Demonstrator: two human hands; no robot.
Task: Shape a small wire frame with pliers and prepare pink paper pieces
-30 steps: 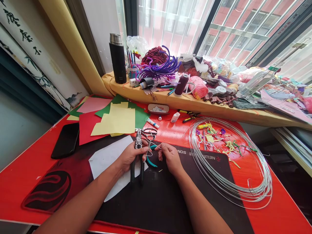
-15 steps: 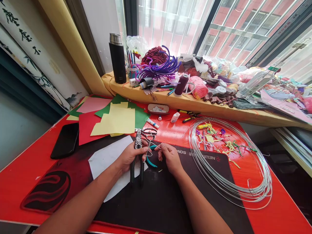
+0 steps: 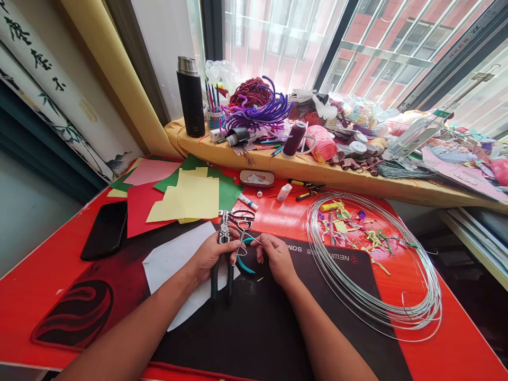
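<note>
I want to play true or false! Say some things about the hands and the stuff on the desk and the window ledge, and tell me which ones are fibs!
1. The left hand is holding the pliers. True.
2. The black bottle is lying on its side. False: it stands upright on the window ledge.
3. The right hand is pinching an end of the thin bent wire. True.
4. The phone is inside the big wire coil. False: it lies at the left, far away from the coil.
5. Yellow paper partly covers the red paper. True.
</note>
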